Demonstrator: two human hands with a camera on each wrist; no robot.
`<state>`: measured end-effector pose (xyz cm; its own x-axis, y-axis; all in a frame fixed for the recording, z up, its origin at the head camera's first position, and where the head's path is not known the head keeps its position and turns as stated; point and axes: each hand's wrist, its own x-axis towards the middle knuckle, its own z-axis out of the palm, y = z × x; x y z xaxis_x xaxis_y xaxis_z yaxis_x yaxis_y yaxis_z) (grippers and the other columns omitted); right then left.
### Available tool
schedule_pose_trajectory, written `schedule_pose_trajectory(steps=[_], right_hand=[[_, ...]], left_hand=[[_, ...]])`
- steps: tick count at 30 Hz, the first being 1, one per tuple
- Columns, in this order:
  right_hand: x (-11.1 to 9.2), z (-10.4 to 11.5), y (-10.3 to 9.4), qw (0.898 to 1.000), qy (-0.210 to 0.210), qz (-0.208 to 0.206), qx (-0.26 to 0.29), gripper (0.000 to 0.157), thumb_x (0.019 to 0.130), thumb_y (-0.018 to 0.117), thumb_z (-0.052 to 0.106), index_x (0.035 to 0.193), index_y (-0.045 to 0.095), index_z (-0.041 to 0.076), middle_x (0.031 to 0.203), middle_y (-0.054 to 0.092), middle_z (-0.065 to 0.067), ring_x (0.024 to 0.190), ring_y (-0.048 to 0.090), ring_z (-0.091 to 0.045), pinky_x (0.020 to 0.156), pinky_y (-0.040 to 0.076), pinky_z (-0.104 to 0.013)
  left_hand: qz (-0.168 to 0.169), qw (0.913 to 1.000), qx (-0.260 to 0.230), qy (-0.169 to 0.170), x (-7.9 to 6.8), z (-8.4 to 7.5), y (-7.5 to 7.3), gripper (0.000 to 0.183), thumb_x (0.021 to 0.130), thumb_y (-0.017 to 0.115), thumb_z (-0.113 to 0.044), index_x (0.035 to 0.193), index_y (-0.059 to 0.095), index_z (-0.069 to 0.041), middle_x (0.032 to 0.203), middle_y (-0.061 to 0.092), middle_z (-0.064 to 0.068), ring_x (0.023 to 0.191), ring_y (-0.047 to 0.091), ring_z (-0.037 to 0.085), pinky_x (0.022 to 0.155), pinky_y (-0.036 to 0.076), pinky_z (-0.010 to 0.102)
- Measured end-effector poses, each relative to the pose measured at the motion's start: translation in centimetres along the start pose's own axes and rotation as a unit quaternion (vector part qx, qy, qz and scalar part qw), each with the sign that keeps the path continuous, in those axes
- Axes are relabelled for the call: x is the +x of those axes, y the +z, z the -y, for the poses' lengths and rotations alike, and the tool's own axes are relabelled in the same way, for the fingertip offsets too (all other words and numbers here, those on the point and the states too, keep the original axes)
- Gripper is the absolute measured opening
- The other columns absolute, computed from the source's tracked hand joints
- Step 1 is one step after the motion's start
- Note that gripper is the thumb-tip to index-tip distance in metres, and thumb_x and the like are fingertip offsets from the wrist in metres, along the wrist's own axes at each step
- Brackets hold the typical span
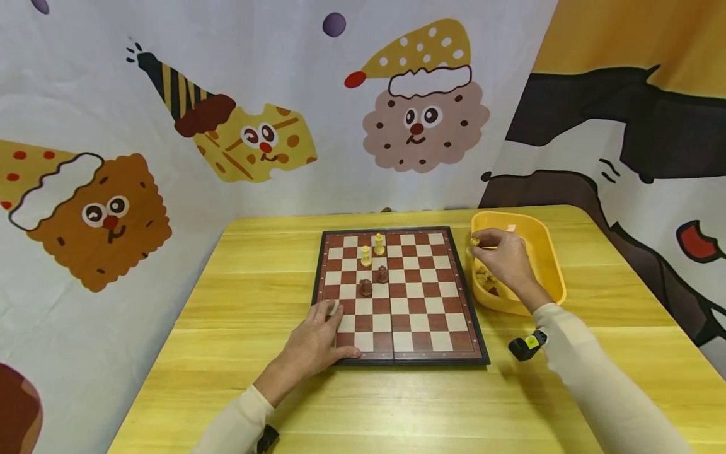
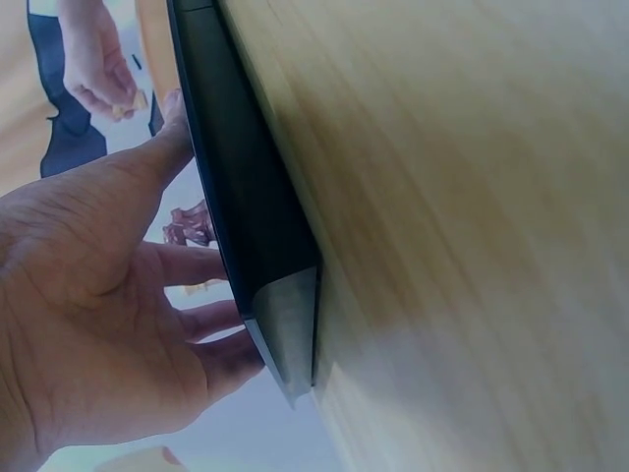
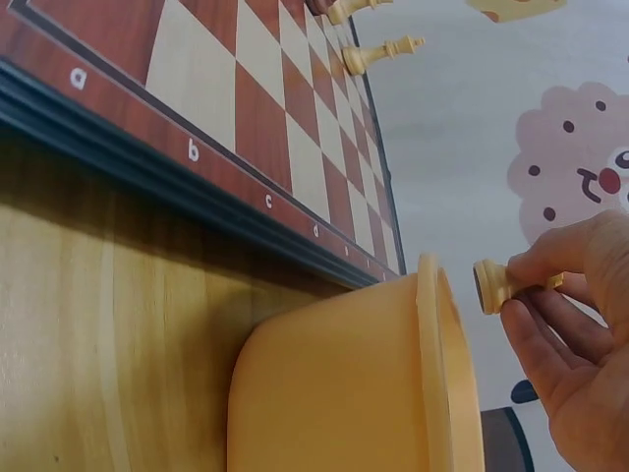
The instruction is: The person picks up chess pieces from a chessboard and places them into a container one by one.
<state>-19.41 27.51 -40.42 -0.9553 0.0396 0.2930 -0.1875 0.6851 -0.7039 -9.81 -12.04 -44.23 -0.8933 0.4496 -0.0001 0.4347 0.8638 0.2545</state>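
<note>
Chess piece point(image 3: 493, 286), pinched in the right hand point(image 1: 507, 257) beside the tub point(image 3: 334, 383) near the desk's point(image 1: 618, 296) far right corner, could drop if fingers point(image 3: 536, 354) slip; the left hand point(image 1: 313, 339), spread, could jolt the board point(image 1: 420, 306) by shifting.

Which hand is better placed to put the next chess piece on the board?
Probably the right hand: it pinches a pale chess piece near the board. The left hand rests at the board's near-left corner, holding no piece.
</note>
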Motion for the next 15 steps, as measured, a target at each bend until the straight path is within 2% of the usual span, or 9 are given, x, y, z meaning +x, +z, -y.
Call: schedule_pose_trajectory(steps=[3,7,10,15], right_hand=[[0.0,-0.1,-0.2,1.0,0.0,0.002,-0.006,0.028,0.089,0.075,0.004,0.115,0.072,-0.006,0.107,0.071,-0.025,0.098,0.07,-0.039,0.07,0.051,-0.015],[0.0,-0.3,-0.6,1.0,0.002,-0.002,-0.008,0.028,0.09,0.075,0.003,0.116,0.071,-0.006,0.108,0.071,-0.025,0.1,0.069,-0.04,0.071,0.048,-0.011],[-0.1,-0.5,-0.9,1.0,0.007,0.002,0.004,0.027,0.091,0.074,0.002,0.116,0.071,-0.007,0.109,0.07,-0.026,0.101,0.068,-0.042,0.064,0.046,-0.008],[-0.2,-0.9,-1.2,1.0,0.018,0.009,0.021,0.028,0.091,0.074,0.002,0.117,0.07,-0.007,0.11,0.069,-0.028,0.097,0.069,-0.042,0.053,0.053,-0.017]], left_hand=[[-0.004,1.0,0.002,0.001,0.0,0.1,0.0,0.098,0.081,0.075,-0.062,0.146,0.049,0.007,0.146,0.043,0.026,0.134,0.042,0.038,0.098,0.052,0.048],[-0.009,1.0,0.001,0.005,-0.1,0.1,0.1,0.098,0.081,0.076,-0.062,0.146,0.05,0.007,0.146,0.043,0.026,0.133,0.043,0.039,0.098,0.052,0.048],[-0.008,1.0,0.0,0.004,-0.1,0.1,0.1,0.098,0.081,0.075,-0.062,0.146,0.049,0.007,0.146,0.042,0.026,0.133,0.043,0.039,0.098,0.052,0.048],[-0.007,0.9999,0.006,0.005,-0.1,0.1,0.1,0.099,0.081,0.074,-0.063,0.147,0.049,0.007,0.146,0.042,0.026,0.133,0.043,0.038,0.099,0.052,0.048]])
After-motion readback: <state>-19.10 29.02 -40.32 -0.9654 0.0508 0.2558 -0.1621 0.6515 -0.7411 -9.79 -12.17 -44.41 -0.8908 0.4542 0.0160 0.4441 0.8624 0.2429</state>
